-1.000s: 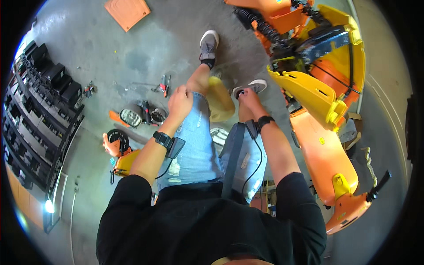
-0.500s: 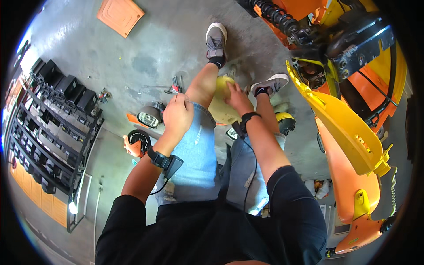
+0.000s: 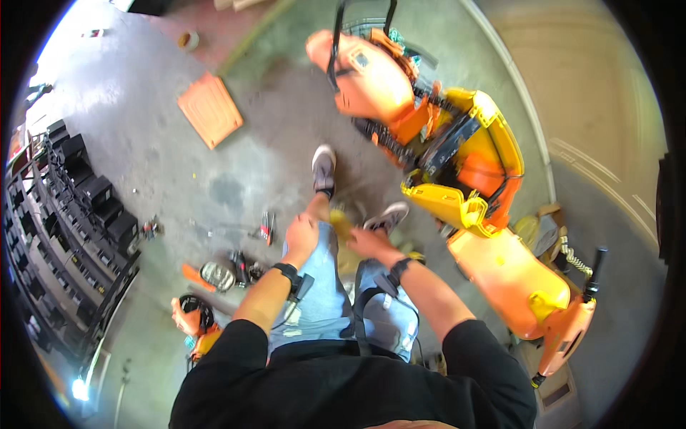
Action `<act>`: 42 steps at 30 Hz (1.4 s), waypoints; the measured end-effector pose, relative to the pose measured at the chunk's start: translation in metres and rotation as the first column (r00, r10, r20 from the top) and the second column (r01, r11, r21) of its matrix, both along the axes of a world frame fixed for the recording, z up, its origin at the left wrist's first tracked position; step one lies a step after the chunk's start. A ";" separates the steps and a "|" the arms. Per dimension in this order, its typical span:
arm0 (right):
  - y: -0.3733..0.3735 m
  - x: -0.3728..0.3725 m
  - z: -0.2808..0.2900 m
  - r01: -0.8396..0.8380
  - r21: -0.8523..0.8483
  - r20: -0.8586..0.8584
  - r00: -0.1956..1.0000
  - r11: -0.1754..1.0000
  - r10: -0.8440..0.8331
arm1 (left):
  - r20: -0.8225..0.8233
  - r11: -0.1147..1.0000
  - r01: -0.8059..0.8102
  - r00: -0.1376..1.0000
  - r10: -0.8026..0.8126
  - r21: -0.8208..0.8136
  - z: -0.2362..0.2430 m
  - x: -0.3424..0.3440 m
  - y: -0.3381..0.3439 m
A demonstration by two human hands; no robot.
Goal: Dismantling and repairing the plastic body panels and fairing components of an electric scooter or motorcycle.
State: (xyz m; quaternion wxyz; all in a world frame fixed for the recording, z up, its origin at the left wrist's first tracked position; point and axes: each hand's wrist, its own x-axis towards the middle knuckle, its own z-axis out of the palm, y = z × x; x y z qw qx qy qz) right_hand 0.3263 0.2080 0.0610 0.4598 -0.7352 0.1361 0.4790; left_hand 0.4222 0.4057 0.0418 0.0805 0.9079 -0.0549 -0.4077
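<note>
I sit with my left hand (image 3: 302, 232) over my left knee, its fingers wrapped round it near the hem of the blue denim (image 3: 318, 286). My right hand (image 3: 363, 242) is open, fingers loosely bent, by my right knee beside a yellowish piece (image 3: 341, 225) between my legs, partly hidden; I cannot tell whether it touches it. A red-handled tool (image 3: 267, 229), a headlamp unit (image 3: 216, 277) and an orange part (image 3: 196, 275) lie on the floor left of my legs.
An orange and yellow scooter (image 3: 371, 79), with exposed black frame, stands at the right, an orange body section (image 3: 486, 264) reaching down beside me. An orange panel (image 3: 210, 109) lies ahead. A black rack of boxes (image 3: 71, 236) runs along the left. An orange wheeled part (image 3: 189, 322) sits low left.
The view has tilted up, showing more floor and scooter ahead. My right hand has moved left toward the yellowish piece since the oldest frame; my left hand stays on my knee.
</note>
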 end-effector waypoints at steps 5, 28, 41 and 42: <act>-0.058 0.071 0.154 0.170 -0.005 0.072 0.983 0.985 -0.169 | -0.098 0.978 -0.099 0.992 0.082 -0.182 0.031 0.008 0.039; -0.157 0.140 0.190 0.642 -0.766 0.481 0.593 0.019 -0.646 | -0.140 0.945 -0.206 0.975 0.174 -0.255 0.191 0.401 0.101; -0.086 0.199 0.205 0.909 -0.340 0.494 -0.045 -0.241 -0.868 | -0.427 0.977 0.142 0.883 -0.197 -0.156 0.172 0.682 -0.019; -0.069 0.206 0.197 0.928 -0.268 0.531 -0.081 -0.258 -0.843 | -0.499 0.976 0.187 0.839 -0.218 -0.111 0.149 0.714 -0.009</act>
